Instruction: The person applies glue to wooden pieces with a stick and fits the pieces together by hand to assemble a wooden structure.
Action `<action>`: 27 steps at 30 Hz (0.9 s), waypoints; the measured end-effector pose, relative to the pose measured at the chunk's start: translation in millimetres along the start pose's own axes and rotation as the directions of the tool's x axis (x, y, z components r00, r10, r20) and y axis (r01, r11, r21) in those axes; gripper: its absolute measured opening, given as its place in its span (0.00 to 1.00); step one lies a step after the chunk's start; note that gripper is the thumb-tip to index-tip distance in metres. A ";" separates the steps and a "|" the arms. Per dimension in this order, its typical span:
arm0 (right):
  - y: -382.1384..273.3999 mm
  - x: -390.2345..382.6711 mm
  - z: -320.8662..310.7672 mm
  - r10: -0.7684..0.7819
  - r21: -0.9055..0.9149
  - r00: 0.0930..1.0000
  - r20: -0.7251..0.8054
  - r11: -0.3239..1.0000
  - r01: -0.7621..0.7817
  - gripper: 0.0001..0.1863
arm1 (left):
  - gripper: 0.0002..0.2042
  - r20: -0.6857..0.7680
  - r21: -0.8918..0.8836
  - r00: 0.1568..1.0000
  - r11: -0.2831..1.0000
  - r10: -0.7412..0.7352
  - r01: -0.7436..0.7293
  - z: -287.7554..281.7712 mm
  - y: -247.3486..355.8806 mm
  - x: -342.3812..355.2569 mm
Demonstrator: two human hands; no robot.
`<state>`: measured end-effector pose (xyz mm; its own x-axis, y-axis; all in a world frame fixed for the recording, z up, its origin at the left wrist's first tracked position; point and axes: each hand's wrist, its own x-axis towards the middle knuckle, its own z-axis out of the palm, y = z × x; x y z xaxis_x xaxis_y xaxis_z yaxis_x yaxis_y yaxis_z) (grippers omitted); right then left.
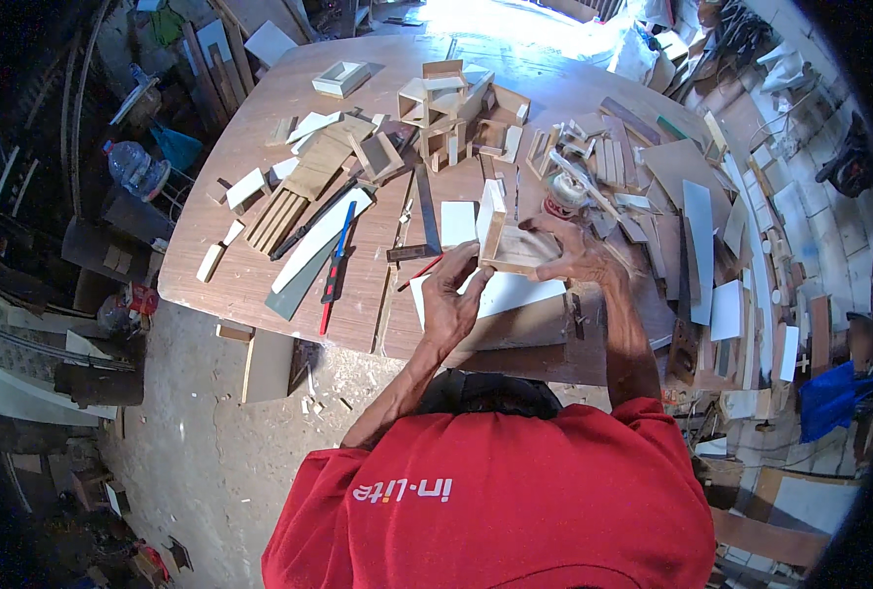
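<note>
A small open wooden box (pixel 517 245), with a white-faced panel standing up at its left end, is held between my two hands over the near side of the table. My left hand (pixel 452 299) pinches its near left corner, thumb and fingers closed against the wood. Across the right end, my right hand (pixel 582 252) wraps its fingers over the edge; some fingertips are hidden. A white board (pixel 500 296) lies under the box. A red pencil (pixel 419 273) and a carpenter's square (pixel 429 211) lie to the left. A tub with a red label (pixel 562 196) stands just beyond my right hand.
Several small wooden boxes (pixel 446 103) are stacked at the table's far middle. Wood strips (pixel 277 224), a white strip (pixel 321 240) and a blue-and-red tool (pixel 336 265) lie left. Offcuts and panels (pixel 697 250) crowd the right side. A water bottle (pixel 137 169) stands off the table's left.
</note>
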<state>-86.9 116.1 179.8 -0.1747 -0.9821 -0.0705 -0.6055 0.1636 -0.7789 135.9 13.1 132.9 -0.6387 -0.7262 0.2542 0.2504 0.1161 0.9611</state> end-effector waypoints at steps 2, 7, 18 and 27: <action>0.5 1.2 0.2 0.023 0.030 1.000 0.003 0.999 -0.023 0.43 | 0.17 -0.014 0.005 1.000 1.000 -0.014 0.014 0.2 0.3 0.8; -6.7 1.7 -5.0 0.090 0.035 0.995 0.036 0.995 -0.091 0.43 | 0.12 -0.021 -0.034 0.998 0.998 -0.056 0.055 2.3 -1.7 4.0; -12.4 1.6 -6.9 0.120 -0.046 0.989 0.081 0.992 -0.116 0.43 | 0.09 0.007 -0.086 0.973 0.969 -0.230 0.230 -1.8 -9.8 4.3; 29.5 -6.7 56.0 0.013 -0.211 0.986 -0.169 0.976 -0.049 0.45 | 0.19 0.180 0.075 0.897 0.915 -0.403 0.396 -52.7 -65.6 6.1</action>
<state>-60.1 122.3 122.4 -0.3112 -0.9500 0.0254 -0.7462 0.2278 -0.6255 153.9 -34.7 65.7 -0.8053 -0.5762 -0.1396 -0.0779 -0.1307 0.9884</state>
